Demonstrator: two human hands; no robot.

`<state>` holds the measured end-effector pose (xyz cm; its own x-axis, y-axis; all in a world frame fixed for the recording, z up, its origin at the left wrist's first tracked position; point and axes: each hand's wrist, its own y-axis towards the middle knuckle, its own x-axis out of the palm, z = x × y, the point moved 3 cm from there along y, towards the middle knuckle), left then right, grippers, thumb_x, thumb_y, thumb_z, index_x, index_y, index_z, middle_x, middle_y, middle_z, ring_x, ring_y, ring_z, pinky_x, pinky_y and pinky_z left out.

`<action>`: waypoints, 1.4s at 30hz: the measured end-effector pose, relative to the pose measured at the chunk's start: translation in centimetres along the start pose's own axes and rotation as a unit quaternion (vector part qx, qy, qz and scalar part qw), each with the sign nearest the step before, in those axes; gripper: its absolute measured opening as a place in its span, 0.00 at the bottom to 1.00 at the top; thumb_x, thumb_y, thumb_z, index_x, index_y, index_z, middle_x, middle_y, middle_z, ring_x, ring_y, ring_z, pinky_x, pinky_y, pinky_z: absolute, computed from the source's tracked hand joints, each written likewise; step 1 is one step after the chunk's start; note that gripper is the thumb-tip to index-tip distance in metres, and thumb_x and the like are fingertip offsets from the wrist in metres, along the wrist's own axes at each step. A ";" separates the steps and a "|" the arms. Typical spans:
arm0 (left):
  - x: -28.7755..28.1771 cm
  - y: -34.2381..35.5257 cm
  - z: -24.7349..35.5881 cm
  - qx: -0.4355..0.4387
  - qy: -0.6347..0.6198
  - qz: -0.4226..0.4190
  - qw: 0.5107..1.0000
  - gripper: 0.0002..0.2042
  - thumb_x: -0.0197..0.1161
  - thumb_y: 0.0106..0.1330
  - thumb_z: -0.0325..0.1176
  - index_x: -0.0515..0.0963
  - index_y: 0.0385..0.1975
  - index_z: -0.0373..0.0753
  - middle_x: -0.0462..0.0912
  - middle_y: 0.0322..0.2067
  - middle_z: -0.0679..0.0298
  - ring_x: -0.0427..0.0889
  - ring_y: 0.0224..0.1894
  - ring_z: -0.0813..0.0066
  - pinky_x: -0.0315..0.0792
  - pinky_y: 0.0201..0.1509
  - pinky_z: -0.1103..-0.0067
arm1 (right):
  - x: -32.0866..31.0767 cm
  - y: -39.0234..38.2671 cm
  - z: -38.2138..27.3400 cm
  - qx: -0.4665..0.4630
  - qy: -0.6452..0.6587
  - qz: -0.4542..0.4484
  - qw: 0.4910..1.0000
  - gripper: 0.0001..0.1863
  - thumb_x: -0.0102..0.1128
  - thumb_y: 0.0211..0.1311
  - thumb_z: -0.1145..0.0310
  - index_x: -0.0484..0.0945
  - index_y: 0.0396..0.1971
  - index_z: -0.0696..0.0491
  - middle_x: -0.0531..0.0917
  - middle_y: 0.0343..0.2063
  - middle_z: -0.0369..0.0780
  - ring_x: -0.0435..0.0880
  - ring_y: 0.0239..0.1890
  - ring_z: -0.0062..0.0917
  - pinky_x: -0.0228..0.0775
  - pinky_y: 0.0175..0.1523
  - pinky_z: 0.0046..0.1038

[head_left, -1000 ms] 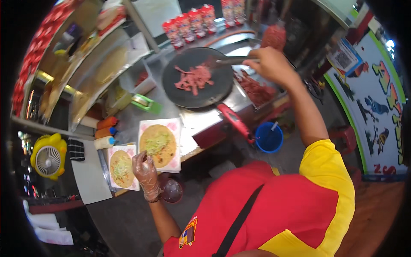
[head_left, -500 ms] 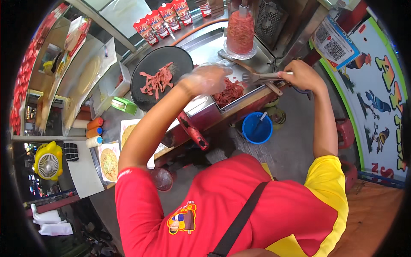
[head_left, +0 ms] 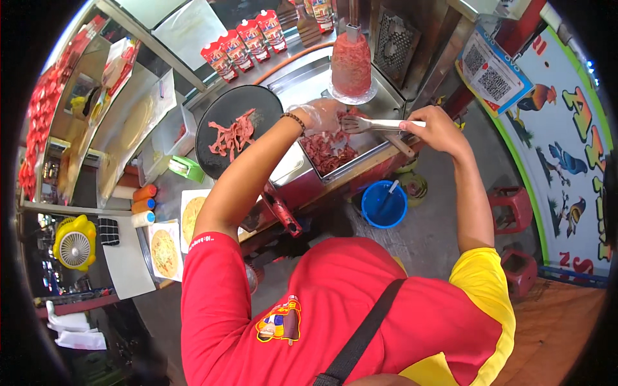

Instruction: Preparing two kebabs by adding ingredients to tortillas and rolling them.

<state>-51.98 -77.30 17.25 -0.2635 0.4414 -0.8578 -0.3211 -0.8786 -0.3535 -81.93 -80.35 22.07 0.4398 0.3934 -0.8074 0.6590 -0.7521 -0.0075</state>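
Silver tongs (head_left: 380,125), tips leftward, over metal tray (head_left: 369,143); reddish shredded meat (head_left: 327,153) heaped inside.

With the pan (head_left: 210,154) as clock centre on the worktop (head_left: 169,204) and twelve at the view's top: meat strips (head_left: 233,133) lie in it; cartons (head_left: 251,42) stand at twelve, the meat cone (head_left: 351,69) at two, the meat heap (head_left: 327,154) between three and four, the bucket (head_left: 384,209) beyond it at four, flatbreads (head_left: 165,252) on sheets (head_left: 187,194) at seven, bottles (head_left: 143,206) at eight.

Kebab-style food stall: meat cone (head_left: 351,69) on upright spit (head_left: 353,14), heap of shaved meat (head_left: 327,154), black pan (head_left: 211,114), topped flatbreads (head_left: 164,253), squeeze bottles (head_left: 143,206), row of printed cartons (head_left: 252,40), scan-code placard (head_left: 494,72), bright banner (head_left: 547,183).
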 end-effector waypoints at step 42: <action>25.0 -53.2 -24.3 -0.125 -0.134 0.400 0.898 0.17 0.70 0.65 0.32 0.78 0.51 0.34 0.81 0.44 0.47 0.81 0.48 0.43 0.77 0.54 0.57 | 33.9 0.6 -42.0 -0.283 -0.180 -0.108 0.936 0.17 0.72 0.63 0.54 0.87 0.41 0.53 0.87 0.28 0.46 0.87 0.36 0.47 0.76 0.41 0.47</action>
<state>-19.42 -23.88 5.54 -0.5390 -0.3497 -0.7662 0.2731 -0.9331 0.2338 -41.02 -45.22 19.47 0.0922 0.2243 -0.9701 0.9713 -0.2346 0.0381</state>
